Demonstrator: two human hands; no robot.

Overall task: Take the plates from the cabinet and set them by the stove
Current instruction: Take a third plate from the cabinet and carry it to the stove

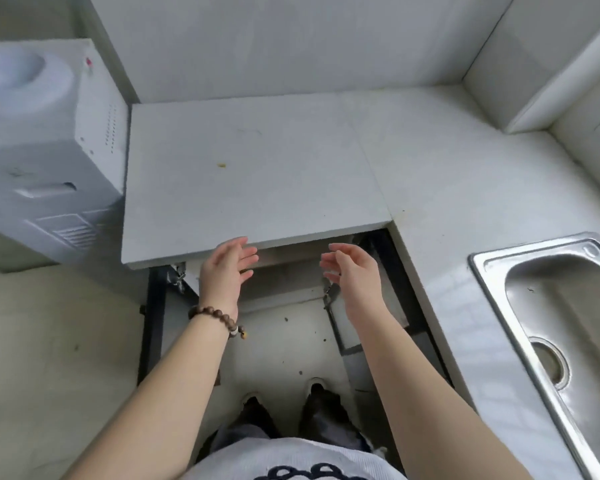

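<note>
Below the white countertop the cabinet stands with both doors swung outward. My left hand, a bead bracelet on its wrist, is held in front of the cabinet opening with fingers spread and palm turned inward. My right hand faces it from the right, also empty, fingers apart. The two palms are roughly a plate's width from each other, just under the counter's front edge. No plates show; the counter hides the cabinet's inside. No stove is in view.
A white water dispenser stands left of the counter. A steel sink is set into the counter at right. The open cabinet doors flank my legs, with my shoes on the pale floor.
</note>
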